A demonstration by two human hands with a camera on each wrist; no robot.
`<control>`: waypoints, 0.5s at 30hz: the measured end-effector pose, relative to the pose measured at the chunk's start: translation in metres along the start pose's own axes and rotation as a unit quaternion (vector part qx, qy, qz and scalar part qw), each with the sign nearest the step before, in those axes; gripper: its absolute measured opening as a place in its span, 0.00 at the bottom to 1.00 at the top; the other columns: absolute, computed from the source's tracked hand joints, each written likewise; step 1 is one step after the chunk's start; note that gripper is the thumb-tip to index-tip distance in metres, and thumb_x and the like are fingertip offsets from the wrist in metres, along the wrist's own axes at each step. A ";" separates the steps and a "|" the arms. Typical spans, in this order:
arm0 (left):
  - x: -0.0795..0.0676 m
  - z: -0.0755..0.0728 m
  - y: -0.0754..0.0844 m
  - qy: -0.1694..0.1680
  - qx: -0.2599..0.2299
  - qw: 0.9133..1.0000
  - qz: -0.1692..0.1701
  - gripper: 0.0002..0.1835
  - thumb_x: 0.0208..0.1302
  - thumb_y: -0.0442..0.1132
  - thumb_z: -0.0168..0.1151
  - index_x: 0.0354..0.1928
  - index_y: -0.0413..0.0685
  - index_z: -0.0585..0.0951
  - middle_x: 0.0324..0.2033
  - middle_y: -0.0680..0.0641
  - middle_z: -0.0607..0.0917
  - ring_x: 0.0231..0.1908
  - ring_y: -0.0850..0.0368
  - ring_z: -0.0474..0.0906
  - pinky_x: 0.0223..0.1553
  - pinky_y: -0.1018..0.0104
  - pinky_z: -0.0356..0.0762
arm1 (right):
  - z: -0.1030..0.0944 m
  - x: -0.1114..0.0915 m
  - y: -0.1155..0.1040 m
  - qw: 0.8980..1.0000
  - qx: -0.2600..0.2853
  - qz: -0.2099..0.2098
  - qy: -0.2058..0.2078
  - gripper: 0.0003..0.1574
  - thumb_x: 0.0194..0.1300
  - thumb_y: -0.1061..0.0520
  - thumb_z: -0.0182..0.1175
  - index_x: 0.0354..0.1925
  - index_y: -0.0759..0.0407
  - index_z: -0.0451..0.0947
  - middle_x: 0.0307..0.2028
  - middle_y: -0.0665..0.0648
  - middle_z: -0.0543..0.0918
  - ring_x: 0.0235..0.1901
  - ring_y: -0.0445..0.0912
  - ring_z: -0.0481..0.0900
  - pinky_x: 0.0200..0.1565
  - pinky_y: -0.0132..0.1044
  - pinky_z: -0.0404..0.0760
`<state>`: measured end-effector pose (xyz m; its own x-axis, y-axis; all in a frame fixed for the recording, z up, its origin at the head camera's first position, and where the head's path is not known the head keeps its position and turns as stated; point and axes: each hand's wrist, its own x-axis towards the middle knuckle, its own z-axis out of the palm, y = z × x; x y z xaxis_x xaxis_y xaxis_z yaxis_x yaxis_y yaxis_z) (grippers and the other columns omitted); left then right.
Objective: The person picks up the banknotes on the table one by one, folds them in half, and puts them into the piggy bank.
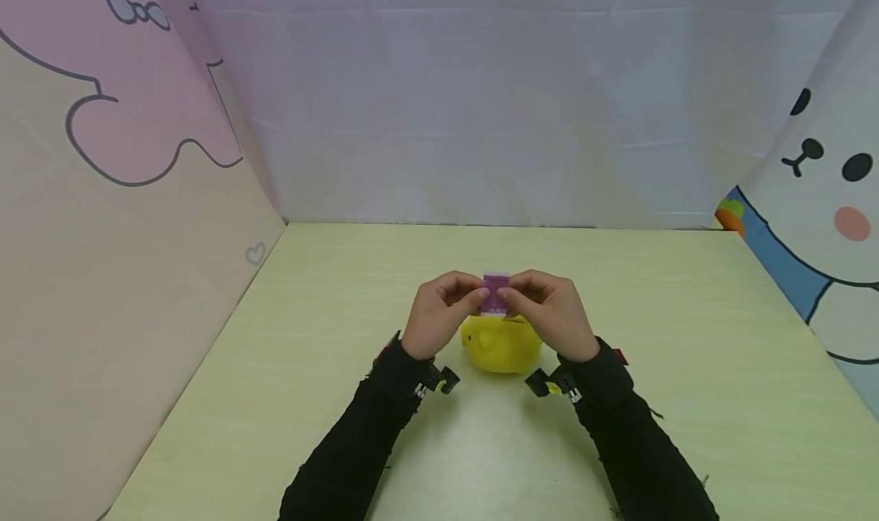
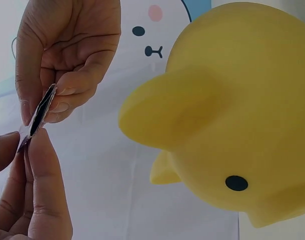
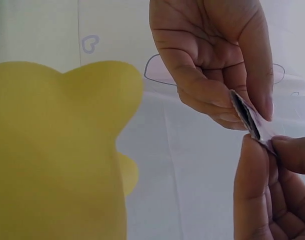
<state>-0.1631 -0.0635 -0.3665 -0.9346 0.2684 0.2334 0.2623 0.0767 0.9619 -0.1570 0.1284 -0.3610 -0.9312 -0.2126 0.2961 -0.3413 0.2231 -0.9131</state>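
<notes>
My left hand pinches the left side of a small folded purple paper, banknote-like, between thumb and fingers. On its opposite side, my right hand pinches it the same way. Seen edge-on in the left wrist view, the folded paper shows a dark gap between its layers. Below both hands, a yellow piggy bank stands on the table, its face turned left. A dark slot shows in its top, partly covered by the hands. The right wrist view shows the piggy bank close beside the hands.
The pale wooden table reaches back to a white curtain. Printed cloth walls stand at either side, a pink figure on the left and a white bear on the right. Dark wrist cameras sit near the piggy bank.
</notes>
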 end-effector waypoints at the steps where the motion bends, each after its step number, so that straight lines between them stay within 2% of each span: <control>1: 0.000 0.000 0.000 -0.002 -0.001 1.000 0.000 0.10 0.68 0.34 0.61 0.46 0.35 0.81 0.41 0.36 0.84 0.34 0.61 0.81 0.42 0.68 0.85 | 0.000 0.000 0.000 1.000 -0.002 -0.002 0.005 0.09 0.67 0.63 0.62 0.40 0.70 0.82 0.35 0.69 0.84 0.27 0.41 0.82 0.35 0.30 0.85; 10: -0.001 0.000 0.002 -0.005 -0.003 1.000 0.017 0.10 0.69 0.33 0.60 0.47 0.34 0.82 0.41 0.35 0.84 0.35 0.61 0.82 0.42 0.67 0.85 | -0.001 0.000 -0.001 1.000 0.002 0.008 0.022 0.11 0.67 0.61 0.62 0.40 0.70 0.82 0.35 0.69 0.84 0.27 0.43 0.82 0.35 0.30 0.85; 15: -0.003 0.002 0.004 0.000 0.012 1.000 0.021 0.10 0.68 0.33 0.61 0.46 0.36 0.82 0.42 0.37 0.85 0.39 0.56 0.82 0.43 0.66 0.85 | -0.001 0.001 0.001 1.000 0.000 0.007 0.028 0.10 0.67 0.61 0.62 0.40 0.70 0.81 0.35 0.69 0.84 0.27 0.41 0.81 0.35 0.30 0.85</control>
<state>-0.1590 -0.0623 -0.3631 -0.9226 0.2714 0.2742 0.3074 0.0873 0.9476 -0.1579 0.1297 -0.3609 -0.9413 -0.1562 0.2991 -0.3288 0.2252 -0.9171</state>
